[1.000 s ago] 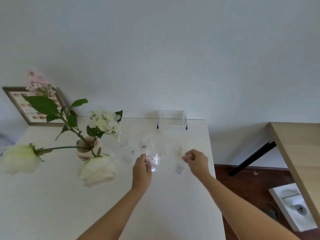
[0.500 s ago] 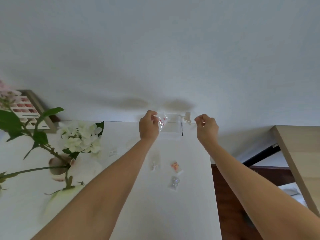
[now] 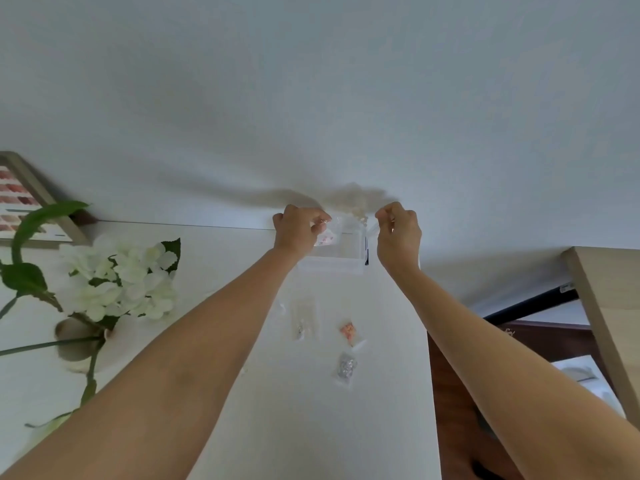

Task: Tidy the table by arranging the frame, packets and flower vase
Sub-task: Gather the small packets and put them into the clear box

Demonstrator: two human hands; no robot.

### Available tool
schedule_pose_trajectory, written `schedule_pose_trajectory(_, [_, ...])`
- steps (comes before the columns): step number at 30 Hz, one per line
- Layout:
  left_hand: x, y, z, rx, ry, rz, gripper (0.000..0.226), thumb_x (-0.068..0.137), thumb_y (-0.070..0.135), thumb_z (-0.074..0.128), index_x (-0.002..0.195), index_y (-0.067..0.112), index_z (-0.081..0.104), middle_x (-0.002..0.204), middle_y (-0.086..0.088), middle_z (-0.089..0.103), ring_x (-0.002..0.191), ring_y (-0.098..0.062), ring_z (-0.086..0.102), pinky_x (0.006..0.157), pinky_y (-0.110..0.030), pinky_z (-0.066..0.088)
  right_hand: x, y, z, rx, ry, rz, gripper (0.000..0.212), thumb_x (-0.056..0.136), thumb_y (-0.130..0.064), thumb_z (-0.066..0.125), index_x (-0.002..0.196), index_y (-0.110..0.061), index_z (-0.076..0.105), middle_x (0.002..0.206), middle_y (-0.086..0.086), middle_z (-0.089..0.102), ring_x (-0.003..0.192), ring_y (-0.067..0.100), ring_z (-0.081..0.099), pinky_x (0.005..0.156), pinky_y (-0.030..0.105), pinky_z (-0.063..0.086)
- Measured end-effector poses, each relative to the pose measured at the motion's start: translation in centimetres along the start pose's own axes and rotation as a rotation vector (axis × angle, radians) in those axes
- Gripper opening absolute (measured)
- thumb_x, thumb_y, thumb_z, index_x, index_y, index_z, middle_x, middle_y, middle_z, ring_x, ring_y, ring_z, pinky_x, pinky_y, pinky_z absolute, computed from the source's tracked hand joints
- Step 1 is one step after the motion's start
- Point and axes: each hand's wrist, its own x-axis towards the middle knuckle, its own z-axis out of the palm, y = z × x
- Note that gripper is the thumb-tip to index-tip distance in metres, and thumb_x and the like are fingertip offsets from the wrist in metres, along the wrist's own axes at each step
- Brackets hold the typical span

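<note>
Both arms reach to the back of the white table [image 3: 311, 427]. My left hand [image 3: 298, 230] pinches a small clear packet [image 3: 325, 238] with pink bits, held over a clear plastic box [image 3: 341, 261] against the wall. My right hand [image 3: 398, 233] pinches another small clear packet [image 3: 374, 227] just right of the box. Three packets lie on the table: a clear one [image 3: 304, 318], an orange one [image 3: 349, 332], a silver one [image 3: 346, 367]. The flower vase [image 3: 74, 344] with white flowers [image 3: 121, 278] stands at the left. The picture frame [image 3: 26, 199] leans on the wall at far left.
The table's right edge runs just right of the packets, with dark wooden floor [image 3: 460, 393] below. A light wooden desk [image 3: 606, 306] with a black leg stands at the right. Green stems and leaves [image 3: 27, 275] spread over the table's left side.
Both hands rose from the table's middle, each with a packet, and went to the clear box at the back. The view tilted up and shifted right.
</note>
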Motion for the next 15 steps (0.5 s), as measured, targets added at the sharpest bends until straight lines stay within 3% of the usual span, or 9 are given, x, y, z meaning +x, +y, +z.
schedule_pose_trajectory(4, [-0.4,-0.3,0.5,0.007,-0.09,-0.01,0.023,0.081,0.023,0.068,0.104,0.029,0.067,0.099,0.006,0.072,0.111,-0.018,0.051,0.081,-0.032,0.019,0.2,0.0,0.2,-0.001,0.006,-0.001,0.021,0.096,-0.009,0.039,0.09,-0.004,0.058,0.093,0.009,0.045,0.065,0.02,0.047,0.053,-0.001,0.036])
schedule_pose_trajectory(7, [-1.6,-0.5,0.6,-0.003,0.042,-0.049,0.043,0.079,0.026,0.07,0.119,0.027,0.056,0.114,0.003,0.064,0.112,-0.022,0.048,0.088,-0.038,0.025,0.2,0.0,0.8,-0.004,-0.045,-0.015,0.02,0.095,-0.009,0.039,0.088,-0.005,0.058,0.094,0.01,0.044,0.067,0.021,0.048,0.048,0.008,0.038])
schedule_pose_trajectory(10, [-3.8,-0.9,0.8,-0.091,0.259,-0.133,0.038,0.081,0.024,0.068,0.117,0.021,0.056,0.113,-0.002,0.063,0.106,-0.025,0.053,0.089,-0.042,0.033,0.0,0.2,1.7,-0.069,-0.12,-0.056,0.019,0.096,-0.009,0.041,0.091,-0.006,0.059,0.099,0.016,0.049,0.09,0.029,0.045,0.072,0.027,0.037])
schedule_pose_trajectory(12, [-5.9,-1.4,1.0,-0.139,0.354,-0.179,0.028,0.081,0.024,0.067,0.108,0.016,0.059,0.104,-0.004,0.064,0.097,-0.027,0.057,0.086,-0.041,0.036,-0.1,0.3,2.3,-0.181,-0.183,-0.101,0.02,0.096,-0.011,0.041,0.096,-0.006,0.06,0.104,0.02,0.053,0.096,0.032,0.044,0.079,0.032,0.036])
schedule_pose_trajectory(15, [-9.4,-2.3,1.7,-0.134,0.356,-0.162,0.021,0.081,0.021,0.067,0.099,0.014,0.061,0.094,-0.005,0.065,0.088,-0.028,0.059,0.083,-0.043,0.04,-0.3,0.6,3.1,-0.337,-0.255,-0.12,0.02,0.096,-0.013,0.042,0.103,-0.009,0.061,0.112,0.019,0.051,0.105,0.035,0.043,0.088,0.035,0.035])
